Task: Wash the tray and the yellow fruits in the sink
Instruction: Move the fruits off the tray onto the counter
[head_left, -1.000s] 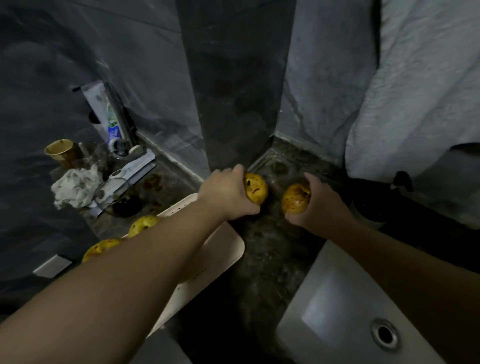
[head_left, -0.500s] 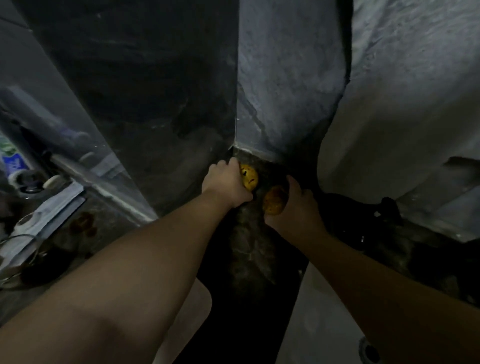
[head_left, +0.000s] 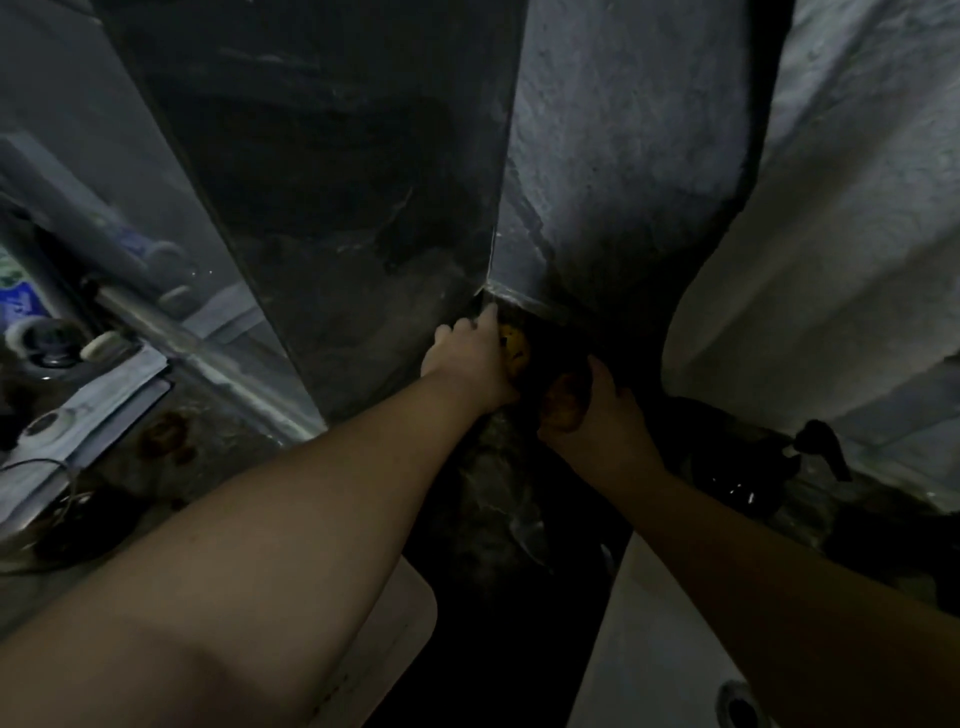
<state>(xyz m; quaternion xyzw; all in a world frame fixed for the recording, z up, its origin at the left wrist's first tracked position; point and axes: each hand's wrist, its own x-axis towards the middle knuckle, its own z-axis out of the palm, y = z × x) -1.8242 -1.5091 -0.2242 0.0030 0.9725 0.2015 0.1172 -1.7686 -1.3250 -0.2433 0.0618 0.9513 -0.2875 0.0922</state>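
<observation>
Now each hand holds one fruit in the far corner.
Left hand (head_left: 470, 358) grips a yellow fruit (head_left: 514, 347); right hand (head_left: 597, 415) seemingly curls round another fruit (head_left: 563, 402); the sink (head_left: 654, 623) lies nearer, below the right hand.

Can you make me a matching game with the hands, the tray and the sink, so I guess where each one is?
Things:
1. left hand
2. right hand
3. tray
4. sink

Places or states:
A. white basin at the bottom right, with a round drain
B. grips the brighter yellow fruit next to the dark wall corner
C. pale and flat, under the left forearm at the bottom
D. grips the darker, shadowed fruit

Right pairs: 1-B, 2-D, 3-C, 4-A
</observation>
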